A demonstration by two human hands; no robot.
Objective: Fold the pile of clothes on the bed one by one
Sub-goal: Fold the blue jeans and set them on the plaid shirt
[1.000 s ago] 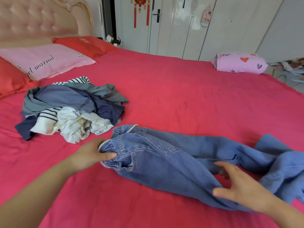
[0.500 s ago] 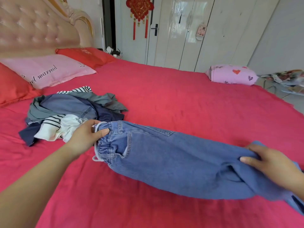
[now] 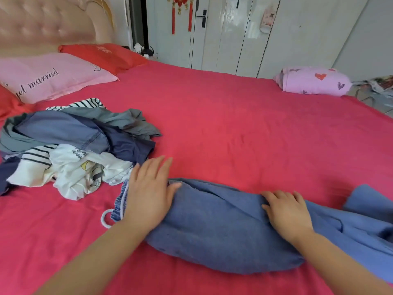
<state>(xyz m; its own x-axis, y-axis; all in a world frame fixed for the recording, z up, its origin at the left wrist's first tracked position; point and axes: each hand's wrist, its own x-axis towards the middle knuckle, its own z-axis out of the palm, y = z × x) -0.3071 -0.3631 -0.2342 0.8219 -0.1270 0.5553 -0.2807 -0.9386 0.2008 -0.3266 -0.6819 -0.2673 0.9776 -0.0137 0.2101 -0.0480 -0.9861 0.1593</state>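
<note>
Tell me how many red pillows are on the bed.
2. The far red pillow lies by the headboard, behind the pink pillow; the near red pillow sits at the left edge, mostly cut off. Others may lie out of view.

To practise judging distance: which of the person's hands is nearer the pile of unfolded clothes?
Left. The left hand lies flat on the waistband end of the jeans, just beside the pile; the right hand rests farther along the jeans, away from it.
</note>
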